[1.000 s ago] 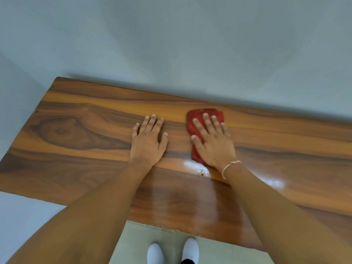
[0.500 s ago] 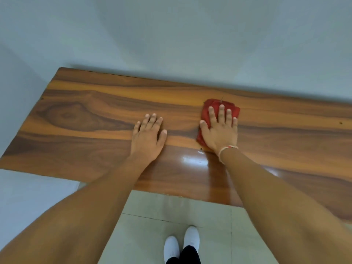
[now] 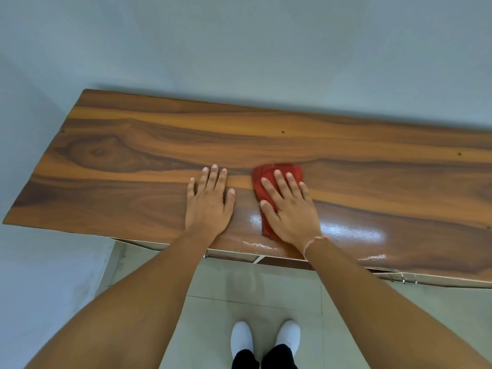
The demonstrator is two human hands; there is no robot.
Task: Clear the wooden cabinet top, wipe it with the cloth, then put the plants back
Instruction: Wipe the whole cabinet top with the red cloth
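Both hands flat — right hand pinning cloth.

The right hand covers most of the red cloth; the cabinet top runs past the frame's right edge.

Right hand flat on red cloth; left hand flat on wooden cabinet top.
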